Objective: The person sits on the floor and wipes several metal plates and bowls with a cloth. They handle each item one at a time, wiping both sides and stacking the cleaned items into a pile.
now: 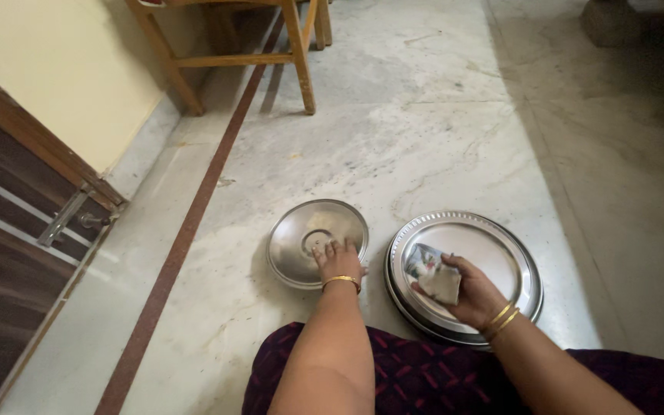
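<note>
My left hand (pixel 337 260) rests flat, fingers spread, on the near edge of a round steel lid (pixel 301 230) that lies on the marble floor. To its right sits a stack of large steel plates (pixel 501 253). My right hand (pixel 474 296) is over the top plate, closed on a small crumpled pale cloth (pixel 439 283) pressed against the plate's surface. Gold bangles circle both wrists. My dark patterned lap fills the bottom of the view.
A wooden chair's legs (pixel 301 58) stand at the far end of the floor. A dark red stripe (pixel 194 215) runs along the floor on the left, beside a cream wall and a dark wooden door with a metal latch (pixel 78 219).
</note>
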